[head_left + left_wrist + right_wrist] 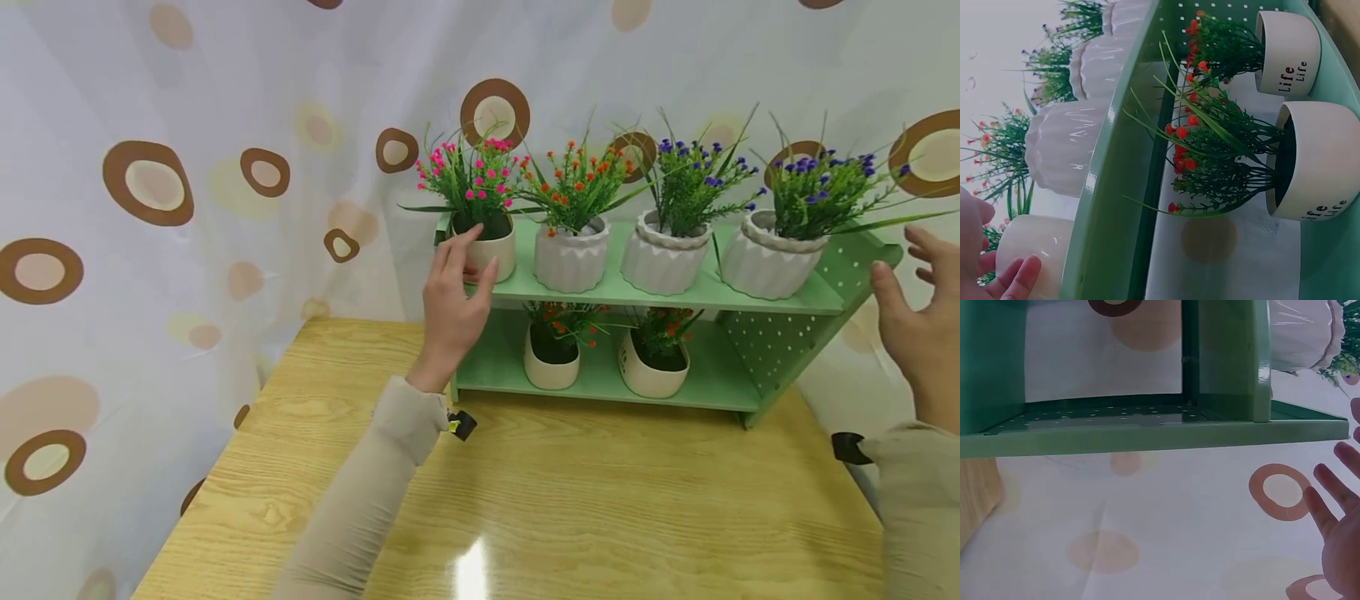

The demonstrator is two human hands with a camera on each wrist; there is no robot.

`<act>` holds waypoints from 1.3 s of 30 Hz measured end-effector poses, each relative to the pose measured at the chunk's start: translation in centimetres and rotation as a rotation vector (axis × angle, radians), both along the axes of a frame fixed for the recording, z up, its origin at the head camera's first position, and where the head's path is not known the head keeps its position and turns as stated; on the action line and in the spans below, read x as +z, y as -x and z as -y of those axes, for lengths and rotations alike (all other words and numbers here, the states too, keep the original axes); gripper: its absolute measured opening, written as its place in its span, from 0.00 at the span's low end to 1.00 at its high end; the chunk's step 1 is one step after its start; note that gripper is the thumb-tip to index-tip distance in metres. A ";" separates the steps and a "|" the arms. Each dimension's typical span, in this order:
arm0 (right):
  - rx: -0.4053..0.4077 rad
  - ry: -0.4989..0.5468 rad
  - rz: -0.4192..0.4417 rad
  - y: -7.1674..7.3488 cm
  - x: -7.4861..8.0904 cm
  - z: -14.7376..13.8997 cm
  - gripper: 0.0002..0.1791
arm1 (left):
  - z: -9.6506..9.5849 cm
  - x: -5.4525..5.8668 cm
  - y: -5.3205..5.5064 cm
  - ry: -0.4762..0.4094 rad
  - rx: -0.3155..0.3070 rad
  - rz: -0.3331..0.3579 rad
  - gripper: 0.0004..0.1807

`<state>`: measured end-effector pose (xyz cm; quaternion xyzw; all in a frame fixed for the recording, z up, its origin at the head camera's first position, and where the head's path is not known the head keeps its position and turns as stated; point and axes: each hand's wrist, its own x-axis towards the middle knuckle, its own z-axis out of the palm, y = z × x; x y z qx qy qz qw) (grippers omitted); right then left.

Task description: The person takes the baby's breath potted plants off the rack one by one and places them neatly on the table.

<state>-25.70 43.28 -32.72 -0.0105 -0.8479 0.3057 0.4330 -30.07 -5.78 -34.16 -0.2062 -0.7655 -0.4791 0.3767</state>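
Note:
My left hand (453, 292) is at the left end of the green shelf's upper tier, beside a cream pot (497, 254) with pink flowers. Its fingers are loosely bent at the pot's left rim, and the thumb overlaps the front. The left wrist view shows the same cream pot (1035, 247) with fingertips right at its side. Past the shelf's right end, my right hand (930, 325) is raised with nothing in it. Spread fingers (1335, 487) show near the shelf's end in the right wrist view. A white fluted pot (772, 258) with purple flowers is nearest to that hand.
Along the upper tier of the green shelf (652, 292) also stand a fluted pot (572, 260) with orange flowers and another (666, 260) with purple ones. Below are two cream pots (551, 367) with red flowers. The shelf stands on a wooden table (600, 492) before a patterned curtain (225, 100).

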 end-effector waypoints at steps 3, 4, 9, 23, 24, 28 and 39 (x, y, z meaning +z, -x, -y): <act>-0.034 0.017 0.060 0.1 -0.3 0.1 0.28 | -0.3 0.1 0.0 -0.002 -0.004 0.004 0.23; -0.037 0.019 0.071 0.1 -0.4 0.1 0.27 | -0.4 0.1 0.0 -0.003 -0.005 0.004 0.23; -0.072 0.064 0.129 0.1 -0.5 0.5 0.27 | -0.5 0.2 0.1 -0.003 0.002 -0.004 0.21; -0.093 0.108 0.174 0.4 -0.6 0.0 0.26 | -0.4 0.8 -0.2 -0.004 0.010 -0.033 0.12; -0.095 0.113 0.180 0.4 -0.6 0.0 0.27 | -0.4 0.8 -0.3 -0.005 0.008 -0.036 0.12; -0.109 0.128 0.203 0.4 -0.5 0.1 0.27 | -0.2 0.9 -0.6 -0.002 0.011 -0.058 0.11; -0.087 0.078 0.140 0.5 -1.0 0.0 0.27 | 0.4 0.2 -0.7 0.038 0.136 -0.090 0.14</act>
